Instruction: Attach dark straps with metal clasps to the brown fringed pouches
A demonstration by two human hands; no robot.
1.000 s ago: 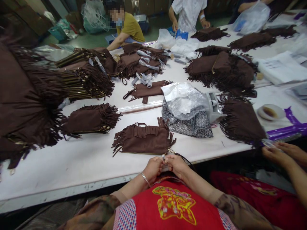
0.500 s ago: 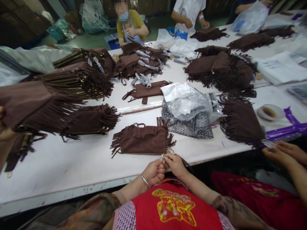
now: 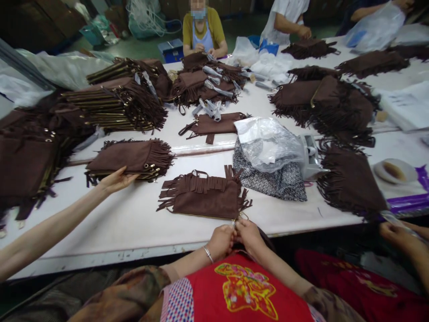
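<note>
A brown fringed bag (image 3: 206, 199) lies flat near the table's front edge, its fringe spread to both sides. At its lower right corner, by a small gold ring, my left hand (image 3: 221, 241) and my right hand (image 3: 248, 233) meet with fingers pinched together. A tiny pale piece shows between the fingertips, mostly hidden. My left wrist wears a silver bangle (image 3: 208, 254). Just right of the bag sits a black-and-white woven cloth (image 3: 268, 181) under clear plastic (image 3: 268, 143).
Another person's hand (image 3: 119, 179) touches a stack of brown bags (image 3: 129, 156) at the left. More stacks (image 3: 114, 103) stand behind. A fringed bag (image 3: 350, 179) and a tape roll (image 3: 390, 171) lie right, near a co-worker's hands (image 3: 402, 237).
The person at the left has put the lifted brown bag onto the stack, and their hand now rests there. The view has shifted slightly. My hands stay together at the bag's corner.
</note>
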